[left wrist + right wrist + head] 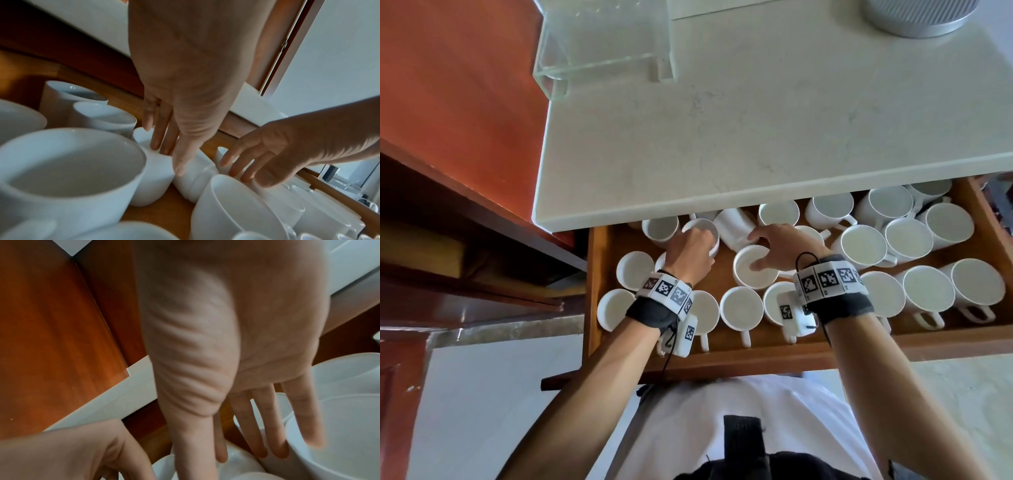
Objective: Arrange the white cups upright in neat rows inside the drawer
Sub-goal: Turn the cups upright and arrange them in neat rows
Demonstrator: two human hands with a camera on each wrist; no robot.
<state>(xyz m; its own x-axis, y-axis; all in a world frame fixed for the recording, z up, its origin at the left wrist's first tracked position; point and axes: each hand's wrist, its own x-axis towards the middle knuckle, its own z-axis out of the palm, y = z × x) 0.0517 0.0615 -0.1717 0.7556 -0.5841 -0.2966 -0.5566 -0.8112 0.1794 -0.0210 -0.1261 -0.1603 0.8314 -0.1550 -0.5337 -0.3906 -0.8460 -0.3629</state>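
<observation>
Many white cups fill the open wooden drawer (791,351), most of them upright with handles towards me. One cup (734,224) lies tipped on its side near the back, also seen as the lying cup (195,177). My left hand (690,245) rests with straight fingers (156,142) on an upright cup (707,229) just left of the tipped one. My right hand (770,246) reaches over another upright cup (750,274), its fingers (261,426) spread and straight, touching the rim. Neither hand holds anything.
A pale stone countertop (756,120) overhangs the back of the drawer and hides the rearmost cups. A clear acrylic box (602,44) and a grey ribbed round container (914,17) stand on it. Red-brown cabinet panels (448,85) lie to the left.
</observation>
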